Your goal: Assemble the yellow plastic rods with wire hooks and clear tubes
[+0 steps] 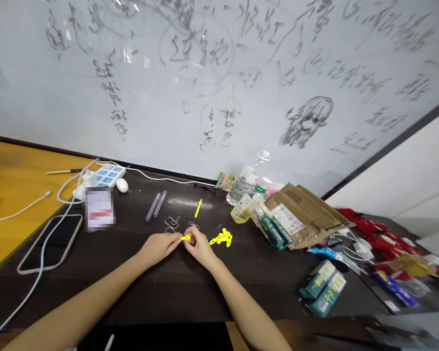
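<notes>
Both my hands meet over the dark table, pinching a small yellow plastic piece (186,237) between them. My left hand (161,248) grips its left end with closed fingertips. On its other end, the fingers of my right hand (198,245) are curled shut. Just right of my right hand lies a cluster of yellow plastic links (224,237). Beyond the hands rests a slim yellow stick-like part (198,208). Bent metal wire pieces (172,224) lie close behind my fingers, partly beside two clear tubes (156,205). The exact shape of the held piece is mostly hidden.
A phone (51,243), a cable and a power strip (108,174) occupy the left. Plastic bottles (241,185), a cardboard package (296,214) and green boxes (324,287) stand or lie on the right. A whiteboard (149,122) rises behind the table.
</notes>
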`<state>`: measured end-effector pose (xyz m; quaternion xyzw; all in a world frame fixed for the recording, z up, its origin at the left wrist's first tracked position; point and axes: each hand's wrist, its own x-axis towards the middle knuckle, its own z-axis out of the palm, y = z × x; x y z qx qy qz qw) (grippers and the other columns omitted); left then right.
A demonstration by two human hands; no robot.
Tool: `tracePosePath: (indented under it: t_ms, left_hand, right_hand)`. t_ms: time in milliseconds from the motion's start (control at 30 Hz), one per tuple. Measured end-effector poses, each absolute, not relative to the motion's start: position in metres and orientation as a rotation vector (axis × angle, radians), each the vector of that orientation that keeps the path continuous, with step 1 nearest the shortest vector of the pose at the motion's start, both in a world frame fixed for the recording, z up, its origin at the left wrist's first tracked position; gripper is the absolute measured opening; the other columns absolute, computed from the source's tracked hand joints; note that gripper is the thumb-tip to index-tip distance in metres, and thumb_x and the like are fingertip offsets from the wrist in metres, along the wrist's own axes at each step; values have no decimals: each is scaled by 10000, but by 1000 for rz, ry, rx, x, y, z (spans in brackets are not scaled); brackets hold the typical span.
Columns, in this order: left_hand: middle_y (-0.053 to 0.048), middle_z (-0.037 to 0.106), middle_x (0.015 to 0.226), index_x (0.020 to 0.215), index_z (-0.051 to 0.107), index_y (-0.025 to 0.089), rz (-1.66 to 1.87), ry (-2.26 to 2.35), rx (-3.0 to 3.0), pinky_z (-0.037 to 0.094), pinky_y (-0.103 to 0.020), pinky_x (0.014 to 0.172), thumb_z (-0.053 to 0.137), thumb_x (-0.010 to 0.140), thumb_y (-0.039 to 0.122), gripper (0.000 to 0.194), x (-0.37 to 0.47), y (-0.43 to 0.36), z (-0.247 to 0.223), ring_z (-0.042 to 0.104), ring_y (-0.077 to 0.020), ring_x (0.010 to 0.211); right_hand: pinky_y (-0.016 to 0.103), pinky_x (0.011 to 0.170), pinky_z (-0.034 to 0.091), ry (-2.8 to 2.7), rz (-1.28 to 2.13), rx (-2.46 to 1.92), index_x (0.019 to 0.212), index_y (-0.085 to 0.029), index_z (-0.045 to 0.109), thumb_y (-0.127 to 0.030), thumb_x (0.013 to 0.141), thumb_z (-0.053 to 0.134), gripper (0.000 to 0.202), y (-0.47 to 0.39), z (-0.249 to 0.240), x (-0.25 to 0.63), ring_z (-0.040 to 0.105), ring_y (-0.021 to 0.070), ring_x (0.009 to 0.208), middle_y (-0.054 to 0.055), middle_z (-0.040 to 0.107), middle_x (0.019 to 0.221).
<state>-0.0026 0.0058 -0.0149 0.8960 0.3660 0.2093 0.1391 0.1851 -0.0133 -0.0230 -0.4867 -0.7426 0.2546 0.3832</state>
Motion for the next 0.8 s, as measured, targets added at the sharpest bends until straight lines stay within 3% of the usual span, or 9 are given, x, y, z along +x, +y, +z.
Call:
tracePosePath:
  t_ms: [233, 567, 800]
  left_hand:
    - [-12, 701, 942, 1081, 584, 259, 561, 1105, 2656, 449, -225, 699, 336, 929, 342, 303, 0, 2, -14, 653, -161, 823]
    - [-21, 694, 883, 1076, 590, 255, 600, 1158, 2653, 437, -223, 663, 352, 924, 362, 302, -1, 4, -15, 648, -165, 781]
    - [-47, 677, 823, 1034, 605, 226, 575, 1198, 2713, 438, -248, 666, 328, 934, 361, 324, 0, 5, -22, 643, -181, 746]
  right_hand:
    - [259, 721, 423, -2184, 243, -1285, 972, -213, 523, -137, 781, 460, 215, -18, -18, 184, 545, 155, 778, 38, 593, 903]
    - [294, 808, 436, -2235, 206, -1327, 1081, -204, 476, -111, 753, 435, 344, -24, -13, 182, 549, 183, 928, 62, 583, 1004]
    - [319, 790, 429, -2313, 83, -1330, 1057, -176, 488, -151, 819, 397, 256, -23, -21, 178, 537, 203, 888, 83, 576, 942]
